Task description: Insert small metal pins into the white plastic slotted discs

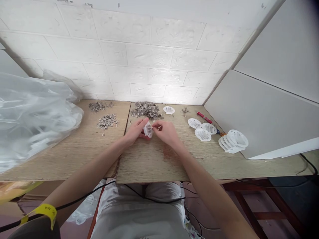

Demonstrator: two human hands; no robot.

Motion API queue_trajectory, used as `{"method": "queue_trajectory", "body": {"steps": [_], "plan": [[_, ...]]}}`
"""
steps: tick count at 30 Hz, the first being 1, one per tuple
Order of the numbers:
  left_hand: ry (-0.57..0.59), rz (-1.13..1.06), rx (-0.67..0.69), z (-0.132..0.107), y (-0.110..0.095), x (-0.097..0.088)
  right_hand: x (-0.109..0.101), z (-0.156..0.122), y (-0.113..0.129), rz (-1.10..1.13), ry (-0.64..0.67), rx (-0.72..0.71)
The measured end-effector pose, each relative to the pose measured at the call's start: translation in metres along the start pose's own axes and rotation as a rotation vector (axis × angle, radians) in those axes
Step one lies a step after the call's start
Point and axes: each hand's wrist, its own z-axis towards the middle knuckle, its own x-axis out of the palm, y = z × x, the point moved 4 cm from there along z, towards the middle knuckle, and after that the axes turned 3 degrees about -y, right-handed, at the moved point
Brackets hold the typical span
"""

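Between my hands a white slotted plastic disc [148,130] is held tilted above the wooden table. My left hand [137,130] grips its left edge, thumb on top and fingers beneath. At the disc's right side my right hand [165,131] pinches something too small to make out, thumb and forefinger together. Just behind the hands lies a heap of small metal pieces [146,109]. One similar white disc [168,110] rests flat beside that heap. Farther right, three loose discs [202,134] lie close together, near a stack of several discs [233,141].
Two smaller piles of metal pieces [107,121] sit on the left tabletop [97,156]. A large clear plastic bag [37,116] covers the far left. A red tube-like object [204,117] and a blue-orange tool [221,133] lie right. Grey panels [264,113] border the right side; black cable [154,201] crosses my lap.
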Motion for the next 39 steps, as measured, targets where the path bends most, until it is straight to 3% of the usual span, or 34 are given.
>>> {"method": "queue_trajectory", "body": {"steps": [8, 16, 39], "plan": [[-0.022, 0.012, -0.006, -0.0003, 0.0002, 0.0001, 0.0009, 0.0004, 0.001, -0.023, 0.046, -0.014], [-0.02, 0.065, 0.012, 0.0015, 0.0027, 0.0025, 0.0056, -0.0032, 0.0052, -0.133, 0.013, 0.008], [0.009, 0.132, 0.023, -0.0019, -0.0008, 0.0051, 0.0049, 0.0017, 0.0052, -0.241, 0.057, -0.089]]}}
